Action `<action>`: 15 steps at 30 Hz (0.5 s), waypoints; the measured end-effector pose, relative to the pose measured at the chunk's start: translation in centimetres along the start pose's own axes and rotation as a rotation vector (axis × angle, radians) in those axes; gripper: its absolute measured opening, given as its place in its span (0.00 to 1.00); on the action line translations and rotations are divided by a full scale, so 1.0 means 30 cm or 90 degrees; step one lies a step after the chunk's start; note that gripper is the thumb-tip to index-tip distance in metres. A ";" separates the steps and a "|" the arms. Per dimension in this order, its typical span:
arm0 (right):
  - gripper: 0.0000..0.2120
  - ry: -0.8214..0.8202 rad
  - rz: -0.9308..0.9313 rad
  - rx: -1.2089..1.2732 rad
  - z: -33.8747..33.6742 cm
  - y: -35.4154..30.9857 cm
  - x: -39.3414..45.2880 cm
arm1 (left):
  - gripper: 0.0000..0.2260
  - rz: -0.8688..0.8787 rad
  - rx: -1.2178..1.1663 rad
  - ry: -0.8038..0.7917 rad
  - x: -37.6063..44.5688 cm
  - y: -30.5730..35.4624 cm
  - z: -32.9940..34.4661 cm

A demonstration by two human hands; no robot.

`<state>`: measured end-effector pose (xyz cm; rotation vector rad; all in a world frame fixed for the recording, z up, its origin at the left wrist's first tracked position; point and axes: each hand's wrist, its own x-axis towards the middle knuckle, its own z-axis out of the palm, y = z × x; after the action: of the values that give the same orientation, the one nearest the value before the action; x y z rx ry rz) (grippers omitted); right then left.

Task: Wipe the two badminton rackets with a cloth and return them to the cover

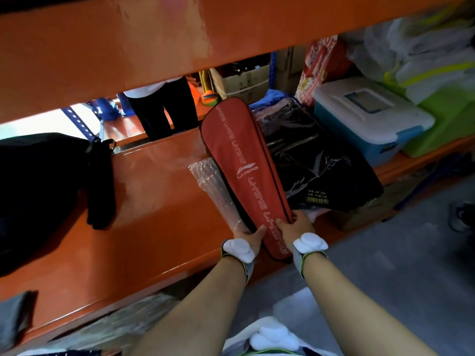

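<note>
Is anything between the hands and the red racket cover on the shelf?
Nothing visible. The left hand and right hand both already grip the near end of the red racket cover. A bubble-wrap roll lies against its left side and a black wrapped package sits on its right, neither blocking the grip.

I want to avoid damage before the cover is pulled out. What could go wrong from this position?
1. The red cover lies partly over the bubble wrap; pulling may drag the wrap off the orange shelf.
2. The left hand and right hand grip only the narrow near end, so the far end could sag or swing against the black package.
</note>
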<state>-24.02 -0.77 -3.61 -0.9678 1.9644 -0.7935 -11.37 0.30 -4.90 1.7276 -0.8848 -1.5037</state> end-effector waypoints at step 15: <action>0.18 0.105 -0.092 -0.065 -0.018 0.049 -0.021 | 0.23 -0.113 -0.055 -0.001 0.001 -0.083 0.098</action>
<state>-24.74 0.62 -4.25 -1.1480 2.1113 -0.8845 -14.13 1.48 -7.33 1.7796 -0.6711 -1.6333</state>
